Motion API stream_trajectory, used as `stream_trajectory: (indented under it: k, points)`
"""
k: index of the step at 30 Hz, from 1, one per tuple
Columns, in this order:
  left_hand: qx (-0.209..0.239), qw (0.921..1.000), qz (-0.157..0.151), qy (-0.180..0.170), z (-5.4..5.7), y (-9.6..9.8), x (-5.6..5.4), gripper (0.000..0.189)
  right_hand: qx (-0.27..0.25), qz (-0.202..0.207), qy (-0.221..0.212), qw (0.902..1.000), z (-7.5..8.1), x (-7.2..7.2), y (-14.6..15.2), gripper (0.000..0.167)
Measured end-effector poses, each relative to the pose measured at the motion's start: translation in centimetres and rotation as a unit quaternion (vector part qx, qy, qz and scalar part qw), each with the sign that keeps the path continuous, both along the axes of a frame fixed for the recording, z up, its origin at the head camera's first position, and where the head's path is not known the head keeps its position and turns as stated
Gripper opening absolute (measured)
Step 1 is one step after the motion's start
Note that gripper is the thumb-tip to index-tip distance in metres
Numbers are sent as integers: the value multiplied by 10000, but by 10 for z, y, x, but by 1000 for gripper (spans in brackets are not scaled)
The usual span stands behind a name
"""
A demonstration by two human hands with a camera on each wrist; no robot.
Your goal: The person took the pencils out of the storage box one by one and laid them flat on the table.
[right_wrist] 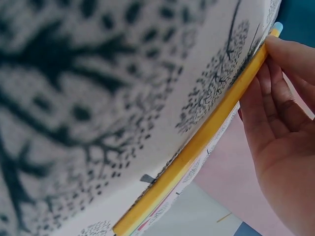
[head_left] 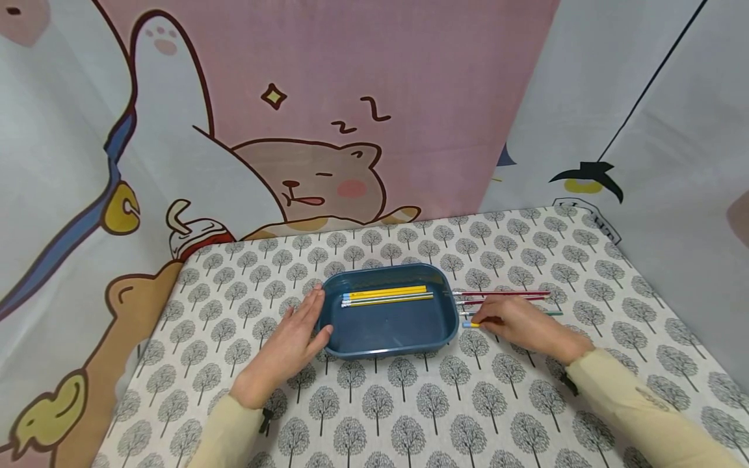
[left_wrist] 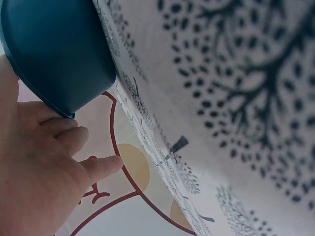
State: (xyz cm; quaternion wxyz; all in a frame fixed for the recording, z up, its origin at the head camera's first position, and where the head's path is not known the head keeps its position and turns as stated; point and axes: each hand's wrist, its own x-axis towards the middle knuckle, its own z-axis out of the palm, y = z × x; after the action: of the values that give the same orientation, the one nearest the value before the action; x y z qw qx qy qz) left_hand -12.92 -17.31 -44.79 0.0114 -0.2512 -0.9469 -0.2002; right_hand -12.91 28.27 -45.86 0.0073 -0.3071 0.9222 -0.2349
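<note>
A dark blue tray [head_left: 389,335] stands on the cloth, with several yellow pencils [head_left: 386,301] lying side by side toward its back. My left hand [head_left: 292,335] touches the tray's left end, its fingers lying along the outside by the rim and the thumb at the near left corner. Just right of the tray, my right hand [head_left: 517,323] pinches a yellow pencil [right_wrist: 197,140] with a light blue end between thumb and fingers. That pencil lies low along the cloth, its blue end pointing at the tray. Most of it is hidden under the hand in the head view.
Beyond the right hand lie thin brushes: two with dark red handles [head_left: 503,293] and one with a green handle [head_left: 552,313], their metal ends near the tray. A tree-print cloth [head_left: 374,403] covers the table. Cartoon-printed curtains [head_left: 445,130] hang behind and at the sides.
</note>
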Motion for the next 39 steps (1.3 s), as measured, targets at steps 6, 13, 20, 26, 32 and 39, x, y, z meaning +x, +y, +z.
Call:
stream_trajectory:
  k: [6,13,20,26,32,39]
  points:
    - [46,10000,10,44,0,-1,0,72,54,-23,-67,10000,0,-1,-1,23]
    - [62,9999,6,81,-1,-2,0,73,149,-71,-178,9997,1,-1,-2,20]
    - [26,9999,27,106,-2,-3,1,73,134,-130,-225,9996,1,-1,-2,20]
    - [-39,9999,21,105,-2,-2,1,74,112,-203,-156,9996,4,1,-2,20]
    - [-34,9999,1,119,-1,-1,1,74,140,-393,88,9991,20,6,-3,19]
    - [-78,9999,-17,126,0,-1,1,73,-49,-757,192,9969,45,14,-5,31]
